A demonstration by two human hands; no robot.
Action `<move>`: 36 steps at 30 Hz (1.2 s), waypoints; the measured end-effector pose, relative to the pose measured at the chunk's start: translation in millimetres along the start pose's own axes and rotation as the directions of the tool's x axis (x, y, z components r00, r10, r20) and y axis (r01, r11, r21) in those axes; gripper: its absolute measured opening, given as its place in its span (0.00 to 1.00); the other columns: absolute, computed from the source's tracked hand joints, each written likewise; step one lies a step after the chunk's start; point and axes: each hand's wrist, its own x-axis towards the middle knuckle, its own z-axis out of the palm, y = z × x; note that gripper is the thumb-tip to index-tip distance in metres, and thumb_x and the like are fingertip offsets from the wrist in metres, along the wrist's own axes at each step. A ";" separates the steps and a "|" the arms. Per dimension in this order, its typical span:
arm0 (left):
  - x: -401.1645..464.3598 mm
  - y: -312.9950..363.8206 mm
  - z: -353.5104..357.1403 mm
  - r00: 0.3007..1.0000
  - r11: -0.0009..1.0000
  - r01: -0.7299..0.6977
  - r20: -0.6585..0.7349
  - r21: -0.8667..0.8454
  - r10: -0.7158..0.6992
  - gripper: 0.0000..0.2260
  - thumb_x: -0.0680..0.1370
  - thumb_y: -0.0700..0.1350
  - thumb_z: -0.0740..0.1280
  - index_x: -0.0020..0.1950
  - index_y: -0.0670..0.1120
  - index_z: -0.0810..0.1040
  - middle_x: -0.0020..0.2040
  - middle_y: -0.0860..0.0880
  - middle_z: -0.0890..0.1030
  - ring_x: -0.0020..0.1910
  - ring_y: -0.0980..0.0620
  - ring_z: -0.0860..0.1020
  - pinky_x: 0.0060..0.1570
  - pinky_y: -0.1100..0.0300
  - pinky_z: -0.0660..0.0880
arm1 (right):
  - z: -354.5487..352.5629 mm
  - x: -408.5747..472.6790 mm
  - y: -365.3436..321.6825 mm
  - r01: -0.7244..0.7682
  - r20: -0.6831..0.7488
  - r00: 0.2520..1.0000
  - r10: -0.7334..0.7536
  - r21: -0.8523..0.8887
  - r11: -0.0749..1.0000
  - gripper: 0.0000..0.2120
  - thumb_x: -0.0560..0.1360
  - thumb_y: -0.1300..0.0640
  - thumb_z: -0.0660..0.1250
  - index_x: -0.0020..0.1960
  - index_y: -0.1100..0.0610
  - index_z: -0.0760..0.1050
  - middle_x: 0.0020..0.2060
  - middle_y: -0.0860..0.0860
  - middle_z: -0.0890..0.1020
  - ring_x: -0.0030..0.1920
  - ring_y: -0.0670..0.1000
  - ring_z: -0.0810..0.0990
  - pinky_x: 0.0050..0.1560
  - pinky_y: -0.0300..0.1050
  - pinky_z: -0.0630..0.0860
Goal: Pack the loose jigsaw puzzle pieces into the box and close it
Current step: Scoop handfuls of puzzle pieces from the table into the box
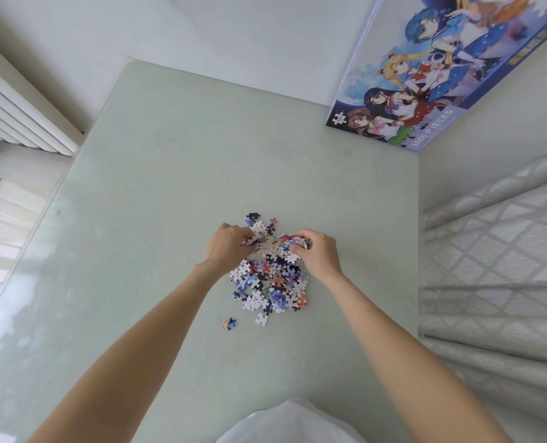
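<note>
A pile of loose jigsaw puzzle pieces (267, 284) lies in the middle of the pale green glass table (157, 193). My left hand (229, 244) grips a bunch of pieces at the pile's far left side. My right hand (316, 251) is closed on another bunch at the far right side. Two stray pieces (230, 323) lie apart at the near edge of the pile, and a dark one (253, 215) sits at the far edge. The puzzle box (431, 71), with a colourful cartoon picture and "1000 PIECES" on it, stands at the table's far right corner, lid on.
A white radiator (19, 116) runs along the left wall. Patterned grey curtains (495, 260) hang close along the table's right edge. A white wall stands behind the table. White cloth (294, 423) shows at the bottom middle.
</note>
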 end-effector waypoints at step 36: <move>156.2 331.4 -238.1 0.916 0.793 -0.400 -0.241 -0.460 0.321 0.13 0.69 0.46 0.75 0.49 0.40 0.82 0.47 0.39 0.83 0.42 0.50 0.80 0.31 0.67 0.70 | -417.7 121.5 -141.6 0.422 -0.468 0.709 -0.528 -0.318 0.849 0.16 0.71 0.55 0.72 0.57 0.58 0.80 0.51 0.52 0.82 0.48 0.49 0.77 0.39 0.34 0.65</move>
